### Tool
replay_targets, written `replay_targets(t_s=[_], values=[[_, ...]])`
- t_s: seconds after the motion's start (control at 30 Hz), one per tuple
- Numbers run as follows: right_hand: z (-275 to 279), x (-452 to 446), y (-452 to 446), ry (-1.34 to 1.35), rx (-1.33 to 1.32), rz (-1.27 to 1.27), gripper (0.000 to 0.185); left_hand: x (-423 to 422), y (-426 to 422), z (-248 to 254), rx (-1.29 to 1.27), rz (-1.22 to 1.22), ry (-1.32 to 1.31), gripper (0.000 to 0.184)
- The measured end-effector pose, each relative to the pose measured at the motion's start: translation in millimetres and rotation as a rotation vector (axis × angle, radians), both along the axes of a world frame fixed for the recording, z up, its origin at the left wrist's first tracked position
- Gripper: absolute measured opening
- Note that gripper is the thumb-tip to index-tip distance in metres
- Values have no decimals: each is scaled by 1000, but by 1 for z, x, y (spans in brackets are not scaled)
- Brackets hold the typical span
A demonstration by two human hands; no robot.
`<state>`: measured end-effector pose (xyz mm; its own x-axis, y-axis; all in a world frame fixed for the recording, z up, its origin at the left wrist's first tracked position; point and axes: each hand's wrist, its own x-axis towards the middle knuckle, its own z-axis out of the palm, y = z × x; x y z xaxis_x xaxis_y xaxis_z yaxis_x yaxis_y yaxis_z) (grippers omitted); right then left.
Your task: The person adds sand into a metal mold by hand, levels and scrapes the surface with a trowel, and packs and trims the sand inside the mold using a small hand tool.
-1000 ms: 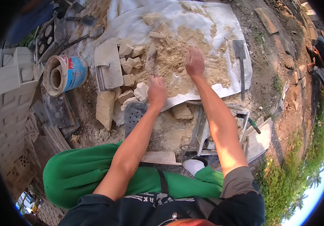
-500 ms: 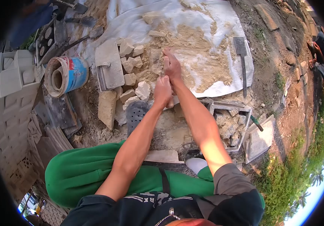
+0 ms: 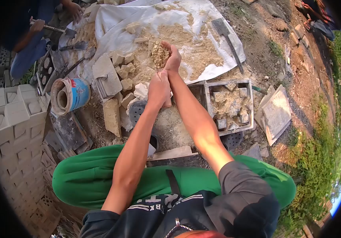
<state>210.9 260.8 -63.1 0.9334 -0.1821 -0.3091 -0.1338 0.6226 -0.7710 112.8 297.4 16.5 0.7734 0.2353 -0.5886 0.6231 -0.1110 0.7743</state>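
White sheet (image 3: 109, 18) spreads beyond the box frame, strewn with loose sandy mix. The box frame (image 3: 251, 104) itself has mix packed around grey blocks. Left hand (image 3: 159, 90), left of frame, is closed round a tool handle (image 3: 167, 104); tool head hidden. Right hand (image 3: 173, 61), beyond and left of frame, cups the sandy clump (image 3: 158, 55) against its palm. Reads as scooping; this load calls for level, two-handed support.

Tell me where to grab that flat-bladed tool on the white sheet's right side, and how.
Grip the handle near its lower end, ideally coming from the near side with the right hand. The tool lies with its wide blade pointing away, and the slim handle slants back past the edge of the sheet.
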Motion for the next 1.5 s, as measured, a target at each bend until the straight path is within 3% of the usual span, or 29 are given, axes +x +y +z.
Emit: replay_targets(t_s=[0.2,0.23,0.3,0.37,0.43,0.5,0.63,0.77,0.83,0.9,0.97,1.0,1.03,1.1,1.13,1.17,1.27,1.37,1.43,1.5], values=[[58,-25,-103,-191,-15,-241,38,-28,-71,52,99,-283,-226,42],[55,-33,-121,-172,66,-276,39,-36,-85,60,148,-337,-314,45],[43,-54,-160,-177,45,-374,36,-52,-109,70,192,-522,-104,48],[43,-85,-193,-69,128,-473,36,-76,-129,53,158,-555,-272,47],[32,-108,-221,-66,291,-542,33,-89,-142,53,161,-645,-249,46],[44,-131,-242,60,148,-663,34,-99,-147,40,232,-791,-340,46],[8,-145,-302,-16,34,-546,32,-95,-150,42,296,-992,-415,40],[25,-158,-335,276,-269,-247,29,-79,-146,43,464,-1183,-348,38],[55,-168,-331,212,-713,-163,32,-76,-139,49,465,-1144,-359,40],[51,-166,-330,71,-803,-164,26,-74,-133,60,458,-1071,-372,44],[58,-169,-322,34,-1347,-85,23,-73,-128,73,443,-1024,-360,48],[51,-167,-322,-206,-1479,-73,22,-73,-127,79,467,-986,-297,49],[44,-167,-324,-208,-1476,-73,22,-71,-126,82,490,-947,-234,50],[34,-168,-326,-324,-1765,231,26,-62,-122,65,544,-974,-267,50],[23,-168,-327,-207,-1827,391,26,-59,-121,63,549,-972,-281,50],[13,-165,-329,-210,-1827,394,26,-57,-121,61,554,-970,-294,50],[-8,-147,-341,-272,-1918,455,17,-59,-121,80,514,-978,-276,49],[-15,-145,-353,-415,-1889,534,15,-58,-118,61,496,-968,-367,47],[-23,-150,-358,-399,-2101,272,19,-59,-118,68,497,-983,-371,46],[-23,-156,-371,-506,-2166,307,25,-59,-117,67,498,-996,-376,45]])
